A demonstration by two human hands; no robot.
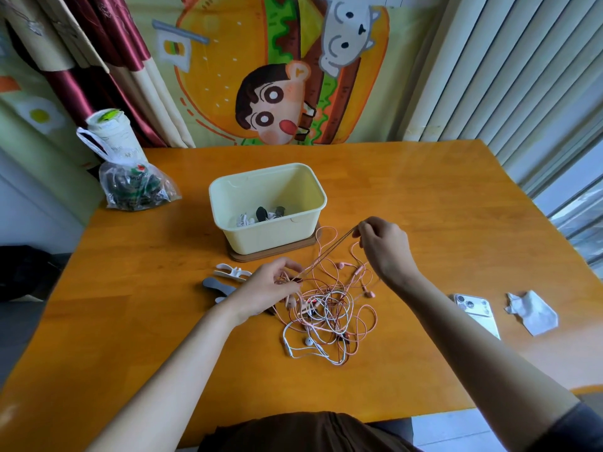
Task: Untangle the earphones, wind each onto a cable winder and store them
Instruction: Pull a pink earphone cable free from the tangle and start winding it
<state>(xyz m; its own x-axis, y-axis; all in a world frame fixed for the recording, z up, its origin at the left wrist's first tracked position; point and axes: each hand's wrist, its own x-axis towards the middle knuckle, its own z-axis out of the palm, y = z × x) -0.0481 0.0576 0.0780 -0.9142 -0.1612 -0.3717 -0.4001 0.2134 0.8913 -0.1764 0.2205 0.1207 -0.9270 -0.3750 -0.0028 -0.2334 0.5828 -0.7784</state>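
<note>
A tangle of earphones (329,316), with pink, white and dark red cables, lies in the middle of the wooden table (456,203). My left hand (267,290) pinches cable at the tangle's upper left edge. My right hand (383,244) is raised above the table and pinches a dark cable stretched taut from the left hand. A white cable winder (232,271) and a grey cable winder (217,286) lie left of the tangle, the grey one partly under my left wrist. Behind the tangle, a cream storage box (225,203) holds wound earphones.
The box stands on a brown wooden lid (248,254). A plastic bag (133,187) with dark items and a white cup (109,130) sit at the back left. A phone (478,313) and a crumpled tissue (532,313) lie at the right.
</note>
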